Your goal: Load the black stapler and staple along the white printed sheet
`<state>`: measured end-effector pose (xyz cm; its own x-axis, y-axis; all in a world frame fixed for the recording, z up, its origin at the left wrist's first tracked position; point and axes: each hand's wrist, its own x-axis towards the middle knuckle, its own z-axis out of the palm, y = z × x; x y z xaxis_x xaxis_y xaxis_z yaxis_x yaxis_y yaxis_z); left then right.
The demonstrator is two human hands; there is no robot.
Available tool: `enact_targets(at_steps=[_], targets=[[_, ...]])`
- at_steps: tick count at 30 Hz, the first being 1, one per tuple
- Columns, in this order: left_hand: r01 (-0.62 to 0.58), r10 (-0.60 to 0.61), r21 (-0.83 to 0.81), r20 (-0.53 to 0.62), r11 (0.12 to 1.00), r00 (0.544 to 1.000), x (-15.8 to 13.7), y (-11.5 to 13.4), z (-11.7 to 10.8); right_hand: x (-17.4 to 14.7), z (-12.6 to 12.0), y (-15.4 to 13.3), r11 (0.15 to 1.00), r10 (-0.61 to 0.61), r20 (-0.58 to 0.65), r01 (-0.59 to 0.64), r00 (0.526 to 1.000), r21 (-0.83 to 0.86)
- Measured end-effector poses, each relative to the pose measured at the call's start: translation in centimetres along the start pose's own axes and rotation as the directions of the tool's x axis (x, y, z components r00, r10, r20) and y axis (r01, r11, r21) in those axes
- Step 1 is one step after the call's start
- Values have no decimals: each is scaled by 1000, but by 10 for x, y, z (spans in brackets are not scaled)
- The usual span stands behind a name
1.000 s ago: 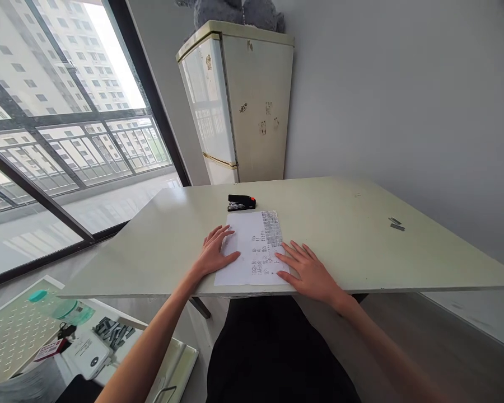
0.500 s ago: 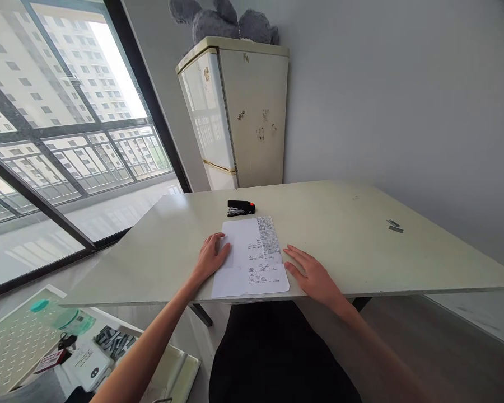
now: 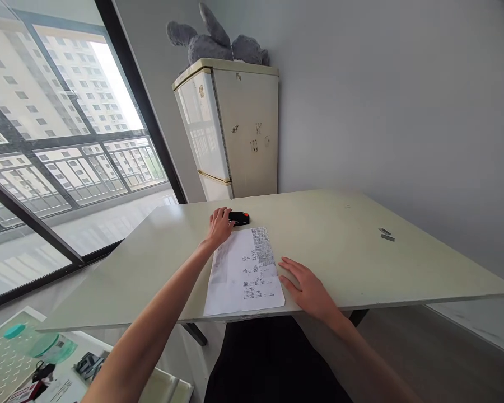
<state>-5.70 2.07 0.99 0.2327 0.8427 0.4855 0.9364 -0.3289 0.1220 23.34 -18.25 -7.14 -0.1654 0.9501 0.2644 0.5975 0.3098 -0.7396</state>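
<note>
My left hand (image 3: pixel 220 225) is at the left end of a black stapler (image 3: pixel 240 218) with a red spot, its fingers on the far side and thumb on the near side, closed about that end. The hand hides the end of the stapler. Below it, white sheets of paper (image 3: pixel 231 280) with printed text and a dense grey block lie at the table's front edge. My right hand (image 3: pixel 304 284) rests flat on the table beside the paper's right edge, fingers stretched and slightly apart, holding nothing.
Two small strips of staples (image 3: pixel 387 237) lie far right on the pale table (image 3: pixel 336 240). Lower left, a low stand (image 3: pixel 4 358) carries a green-capped bottle (image 3: pixel 52 348) and small boxes. Behind the table stands a fridge (image 3: pixel 247 134) with a grey plush toy (image 3: pixel 212 47) on top.
My left hand has left the paper's left side and moved forward to the stapler. My right hand stays by the paper's right edge. The camera view has tilted slightly upward.
</note>
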Motion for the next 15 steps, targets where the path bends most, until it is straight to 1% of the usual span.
enact_targets(at_steps=[2, 4, 7, 9, 12, 15], targets=[[-8, 6, 41, 44, 999, 999, 16, 0, 3, 1, 0, 1, 1000, -9, 3, 9, 1000, 1], [12, -20, 79, 97, 997, 995, 25, -2, 6, 1, 0, 0, 1000, -9, 0, 9, 1000, 3], [58, -79, 127, 166, 990, 983, 30, -8, 9, 1, -2, -3, 1000, -7, 4, 7, 1000, 13], [86, -115, 151, 192, 985, 975, 31, -11, 10, 1, -3, -5, 1000, -15, 8, 15, 1000, 17], [131, -169, 175, 218, 976, 961, 33, -13, 6, 1, -4, -8, 1000, -20, -1, 20, 1000, 21], [172, -213, 180, 239, 969, 947, 35, -12, -4, 1, -4, -8, 999, -14, -2, 14, 1000, 29]])
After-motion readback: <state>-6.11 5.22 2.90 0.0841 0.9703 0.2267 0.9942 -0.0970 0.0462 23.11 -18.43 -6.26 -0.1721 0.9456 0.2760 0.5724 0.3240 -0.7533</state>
